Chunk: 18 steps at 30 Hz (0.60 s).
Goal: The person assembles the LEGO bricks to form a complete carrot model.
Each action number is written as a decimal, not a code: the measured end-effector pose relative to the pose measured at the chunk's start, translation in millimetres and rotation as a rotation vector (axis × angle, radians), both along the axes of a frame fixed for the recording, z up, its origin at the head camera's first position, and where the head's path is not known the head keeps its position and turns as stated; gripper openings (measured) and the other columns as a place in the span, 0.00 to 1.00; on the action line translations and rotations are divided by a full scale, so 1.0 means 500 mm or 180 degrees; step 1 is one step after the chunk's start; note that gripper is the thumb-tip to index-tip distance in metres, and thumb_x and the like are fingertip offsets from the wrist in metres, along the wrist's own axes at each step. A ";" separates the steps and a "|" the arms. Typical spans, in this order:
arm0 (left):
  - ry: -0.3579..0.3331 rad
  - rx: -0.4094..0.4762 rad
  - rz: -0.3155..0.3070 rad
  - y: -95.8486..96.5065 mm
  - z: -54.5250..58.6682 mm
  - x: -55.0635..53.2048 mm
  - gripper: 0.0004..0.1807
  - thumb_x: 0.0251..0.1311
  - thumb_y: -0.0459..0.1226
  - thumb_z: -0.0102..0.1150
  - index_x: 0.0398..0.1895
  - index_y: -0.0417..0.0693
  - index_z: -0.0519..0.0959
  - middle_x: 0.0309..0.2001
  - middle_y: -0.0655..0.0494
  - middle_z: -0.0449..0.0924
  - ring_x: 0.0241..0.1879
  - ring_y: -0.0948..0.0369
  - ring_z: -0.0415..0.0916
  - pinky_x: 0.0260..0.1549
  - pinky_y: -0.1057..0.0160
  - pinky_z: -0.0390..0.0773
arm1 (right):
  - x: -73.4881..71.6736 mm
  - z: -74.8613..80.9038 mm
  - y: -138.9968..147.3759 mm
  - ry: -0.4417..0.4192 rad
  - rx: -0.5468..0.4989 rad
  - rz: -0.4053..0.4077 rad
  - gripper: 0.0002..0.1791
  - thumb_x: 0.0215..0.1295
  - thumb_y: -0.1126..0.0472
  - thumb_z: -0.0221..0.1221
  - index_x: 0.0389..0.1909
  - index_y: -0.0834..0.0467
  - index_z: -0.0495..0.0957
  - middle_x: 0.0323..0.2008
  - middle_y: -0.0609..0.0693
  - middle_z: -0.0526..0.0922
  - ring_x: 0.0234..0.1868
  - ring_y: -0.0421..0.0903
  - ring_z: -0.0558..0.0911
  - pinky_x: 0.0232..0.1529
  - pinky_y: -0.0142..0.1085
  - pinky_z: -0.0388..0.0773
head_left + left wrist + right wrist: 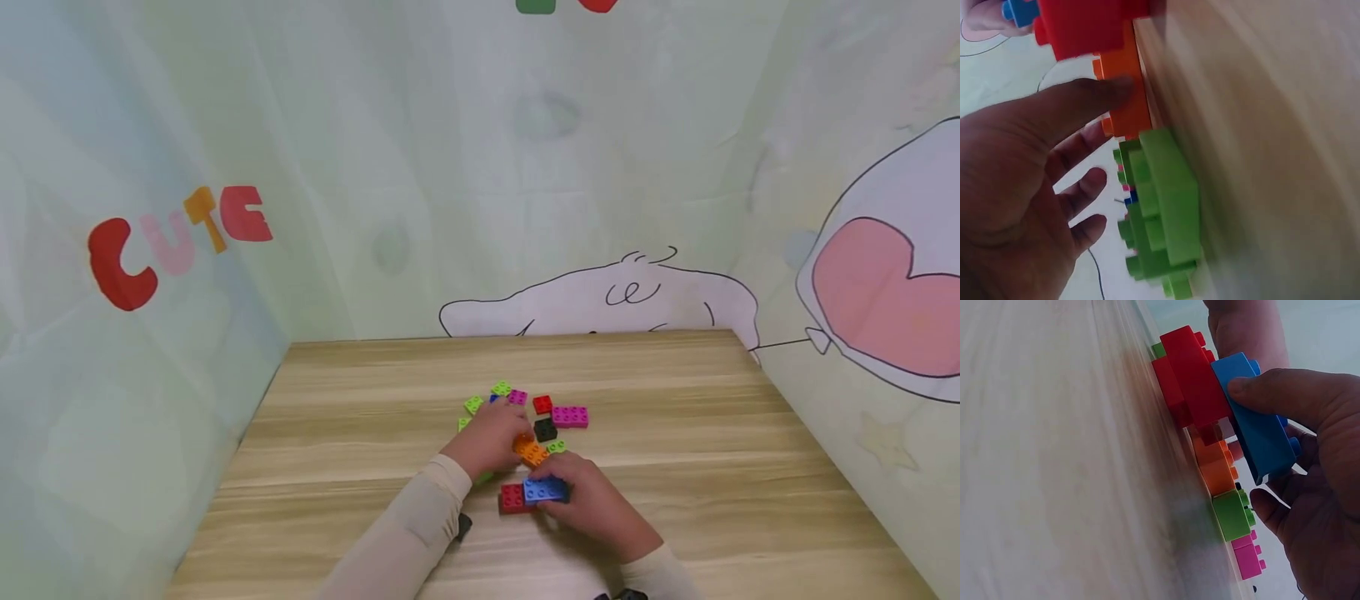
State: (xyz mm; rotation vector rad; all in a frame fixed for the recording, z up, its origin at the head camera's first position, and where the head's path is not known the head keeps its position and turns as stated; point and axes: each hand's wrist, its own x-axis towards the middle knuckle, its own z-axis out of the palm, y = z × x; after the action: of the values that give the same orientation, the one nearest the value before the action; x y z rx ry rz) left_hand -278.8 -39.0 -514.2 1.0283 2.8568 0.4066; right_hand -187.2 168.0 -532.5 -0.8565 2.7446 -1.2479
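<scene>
In the head view my left hand (489, 439) reaches over the bricks and pinches an orange brick (534, 453) that lies on the table. The left wrist view shows the thumb pressed against that orange brick's side (1130, 112). My right hand (596, 504) grips a light blue brick (542, 490), thumb on one long face and fingers on the other. This blue brick (1260, 434) sits on a red brick (1194, 381), overhanging it at one end. More red shows beneath. Green bricks (1169, 200) lie beside the left hand's fingers.
Beyond the hands, a magenta brick (570, 417), a small red brick (542, 404), a black brick (546, 429) and several lime green bricks (473, 405) lie on the wooden table (360, 417). Printed cloth (480, 183) surrounds the table's back and sides.
</scene>
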 end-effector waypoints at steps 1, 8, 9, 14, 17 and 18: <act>-0.0022 0.0013 0.0009 -0.002 -0.001 -0.001 0.12 0.53 0.41 0.78 0.42 0.61 0.90 0.43 0.69 0.82 0.47 0.62 0.70 0.60 0.54 0.69 | 0.000 0.000 -0.001 -0.0038 0.0012 -0.0017 0.18 0.57 0.63 0.75 0.46 0.43 0.85 0.48 0.38 0.85 0.51 0.41 0.81 0.57 0.43 0.80; -0.0342 0.0439 0.0440 -0.050 0.007 0.026 0.16 0.56 0.48 0.77 0.47 0.59 0.88 0.45 0.69 0.84 0.49 0.61 0.74 0.62 0.52 0.72 | 0.001 0.000 -0.004 -0.0184 0.0088 -0.0060 0.18 0.59 0.60 0.75 0.48 0.41 0.84 0.50 0.38 0.84 0.52 0.42 0.81 0.58 0.45 0.80; -0.0401 0.0540 0.0528 -0.061 0.009 0.036 0.17 0.56 0.49 0.77 0.48 0.60 0.87 0.47 0.68 0.84 0.51 0.60 0.75 0.63 0.51 0.72 | 0.002 0.000 -0.004 -0.0200 0.0105 -0.0070 0.18 0.59 0.60 0.75 0.48 0.41 0.84 0.50 0.38 0.84 0.52 0.42 0.80 0.58 0.45 0.80; -0.0633 0.1066 0.0747 -0.117 0.016 0.097 0.19 0.57 0.47 0.77 0.51 0.59 0.86 0.52 0.64 0.84 0.56 0.57 0.77 0.62 0.48 0.76 | -0.001 -0.003 -0.006 -0.0180 0.0160 -0.0096 0.19 0.59 0.60 0.75 0.48 0.41 0.84 0.52 0.40 0.84 0.53 0.43 0.81 0.58 0.48 0.81; -0.0592 0.1225 0.0719 -0.138 0.015 0.129 0.19 0.56 0.45 0.77 0.51 0.57 0.86 0.51 0.63 0.83 0.54 0.57 0.78 0.59 0.48 0.78 | -0.002 -0.003 -0.006 -0.0174 0.0172 -0.0129 0.18 0.58 0.60 0.75 0.48 0.41 0.84 0.52 0.40 0.84 0.53 0.43 0.81 0.58 0.48 0.81; -0.0563 0.1244 0.0684 -0.142 0.014 0.137 0.18 0.56 0.44 0.78 0.50 0.56 0.86 0.50 0.63 0.83 0.52 0.58 0.78 0.58 0.48 0.78 | -0.002 -0.003 -0.006 -0.0189 0.0163 -0.0136 0.18 0.58 0.60 0.75 0.48 0.41 0.84 0.51 0.40 0.84 0.52 0.43 0.81 0.58 0.48 0.81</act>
State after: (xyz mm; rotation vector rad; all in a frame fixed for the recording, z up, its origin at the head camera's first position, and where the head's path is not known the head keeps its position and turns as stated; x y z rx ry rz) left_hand -210.5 -109.9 -507.5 0.6820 2.7927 1.0498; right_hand -188.1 165.0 -533.9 -0.7482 2.7494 -1.1835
